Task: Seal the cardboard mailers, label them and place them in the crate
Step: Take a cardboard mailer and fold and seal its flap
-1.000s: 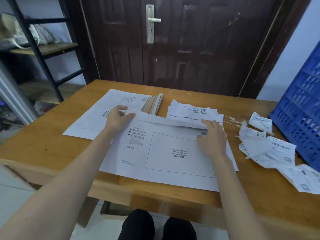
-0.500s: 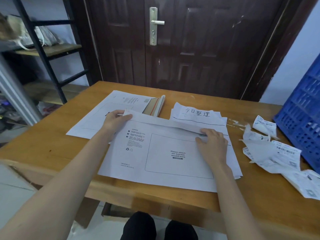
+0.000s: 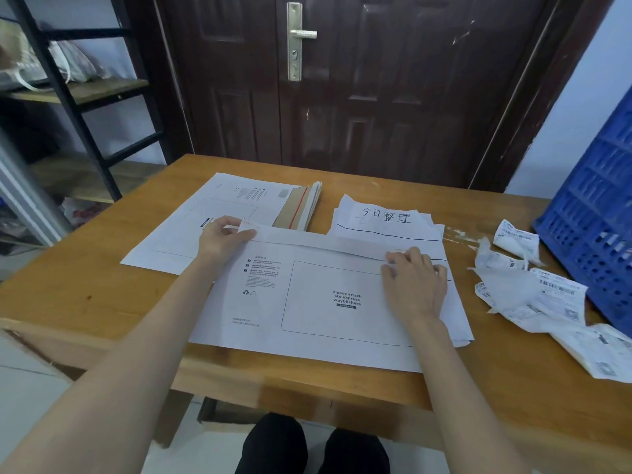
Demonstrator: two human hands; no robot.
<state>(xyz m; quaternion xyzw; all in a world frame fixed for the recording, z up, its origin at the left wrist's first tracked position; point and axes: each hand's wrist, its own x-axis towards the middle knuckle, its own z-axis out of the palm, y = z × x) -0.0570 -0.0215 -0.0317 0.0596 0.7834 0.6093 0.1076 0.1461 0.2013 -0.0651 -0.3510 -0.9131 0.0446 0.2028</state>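
Stage: sealing, by the look of it; the flap (image 3: 318, 239) of the mailer (image 3: 307, 323) at the table's near edge is folded down over its top edge.
Left hand (image 3: 222, 239): pinches the flap's left corner between thumb and fingers.
Right hand (image 3: 415, 285): lies fingers-down on the flap's right end, pressing it flat; the two hands are well apart.
Left to do: no label sits in the printed waybill box, and the blue crate (image 3: 595, 234) at the table's right edge shows no mailer in it from here.
Waiting: another mailer (image 3: 191, 230) lies flat toward the far left corner, a stack (image 3: 307, 206) beside it.
Materials: stiff, matte white card, flat and rectangular; crumpled labels (image 3: 533, 295) near the crate look thin and papery; the table (image 3: 85, 289) is smooth varnished wood; the crate is rigid perforated plastic.
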